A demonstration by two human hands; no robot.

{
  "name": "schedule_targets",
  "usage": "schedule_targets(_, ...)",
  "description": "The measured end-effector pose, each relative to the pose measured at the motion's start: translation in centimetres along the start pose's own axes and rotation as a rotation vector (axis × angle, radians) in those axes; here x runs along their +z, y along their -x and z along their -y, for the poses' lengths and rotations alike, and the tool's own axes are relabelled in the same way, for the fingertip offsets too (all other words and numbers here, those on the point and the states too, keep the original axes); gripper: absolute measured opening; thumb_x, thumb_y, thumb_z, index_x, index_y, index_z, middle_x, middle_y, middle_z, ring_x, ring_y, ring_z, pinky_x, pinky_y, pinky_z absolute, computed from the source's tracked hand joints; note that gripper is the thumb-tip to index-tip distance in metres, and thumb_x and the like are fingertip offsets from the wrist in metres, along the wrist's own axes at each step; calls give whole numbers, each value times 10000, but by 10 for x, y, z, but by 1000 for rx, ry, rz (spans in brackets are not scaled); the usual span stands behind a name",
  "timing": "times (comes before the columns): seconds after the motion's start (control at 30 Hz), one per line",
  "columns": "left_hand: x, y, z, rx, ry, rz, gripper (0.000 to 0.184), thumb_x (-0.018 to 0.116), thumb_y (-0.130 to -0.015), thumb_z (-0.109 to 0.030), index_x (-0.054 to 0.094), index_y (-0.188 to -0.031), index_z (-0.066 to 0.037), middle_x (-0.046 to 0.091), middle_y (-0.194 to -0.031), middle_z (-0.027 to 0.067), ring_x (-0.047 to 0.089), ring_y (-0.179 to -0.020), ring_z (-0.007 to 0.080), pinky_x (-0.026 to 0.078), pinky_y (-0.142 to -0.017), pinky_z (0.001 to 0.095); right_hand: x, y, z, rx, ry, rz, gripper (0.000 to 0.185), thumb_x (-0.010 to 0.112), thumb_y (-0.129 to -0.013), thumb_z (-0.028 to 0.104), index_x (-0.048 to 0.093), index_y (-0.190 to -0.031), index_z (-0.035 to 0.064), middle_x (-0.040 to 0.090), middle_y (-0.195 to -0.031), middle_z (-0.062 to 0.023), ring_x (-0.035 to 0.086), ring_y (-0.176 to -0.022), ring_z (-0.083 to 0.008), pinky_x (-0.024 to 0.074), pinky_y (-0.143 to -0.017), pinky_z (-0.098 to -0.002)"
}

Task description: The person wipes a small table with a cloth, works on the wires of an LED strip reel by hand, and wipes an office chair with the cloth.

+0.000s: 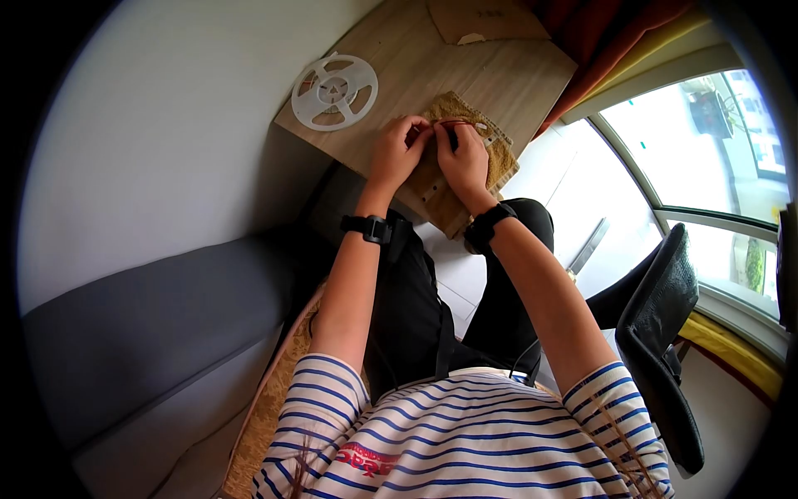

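Pinching a thin reddish strand (466, 122) over a brown cloth (501, 158)

Right hand (465, 162) grips it; left hand (394, 156) bunches its fingertips alongside, hold unclear. A loosened pinch could drop it.

White reel (335, 92) blocks the left — bare tabletop (416, 54) beyond.

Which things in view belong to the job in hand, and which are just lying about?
In the job:
- left hand and right hand
- thin red strand at the fingertips
- brown cloth beneath them

Apparently lying about:
- white reel, untouched, though possibly related
- cardboard
- black chair
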State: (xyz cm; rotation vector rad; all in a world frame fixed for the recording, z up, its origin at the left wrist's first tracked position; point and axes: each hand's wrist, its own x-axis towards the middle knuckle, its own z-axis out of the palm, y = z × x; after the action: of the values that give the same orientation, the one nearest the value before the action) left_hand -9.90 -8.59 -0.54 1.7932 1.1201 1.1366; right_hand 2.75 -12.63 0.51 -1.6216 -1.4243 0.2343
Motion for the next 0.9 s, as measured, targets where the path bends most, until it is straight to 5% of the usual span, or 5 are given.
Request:
schedule_targets(0.57,5,1,6,7,72,-78,114,686,-860,-78,648,-936,-3,674,-795,82,621,-657,133,490,-620,270,-4,-1,6,-20,-74,6,125,645,-847,157,657,-932,67,657,-900,-112,628,-869,-309,497,-769,-367)
schedule_targets(0.67,4,0,1,4,61,-98,89,676,-852,-69,636,-894,-2,649,-780,114,626,-642,215,492,-603,310,-7,-3,11,-30,-121,-26,97,644,-826,135,656,-892,65,650,-842,-104,620,-839,-305,493,-760,-372)
schedule_targets(0.73,2,1,1,-46,33,-96,126,697,-859,-102,655,-924,-3,678,-780,74,624,-659,122,491,-619,262,-8,-2,13,-23,-144,-20,99,647,-825,137,662,-892,66,651,-839,-104,620,-836,-302,493,-757,-370)
schedule_targets(0.9,2,1,2,-43,38,-116,111,697,-855,-87,660,-924,-10,679,-777,61,621,-661,103,489,-618,255,-6,-3,11,4,-144,-4,110,665,-837,155,674,-902,66,654,-837,-107,623,-829,-301,494,-759,-371)
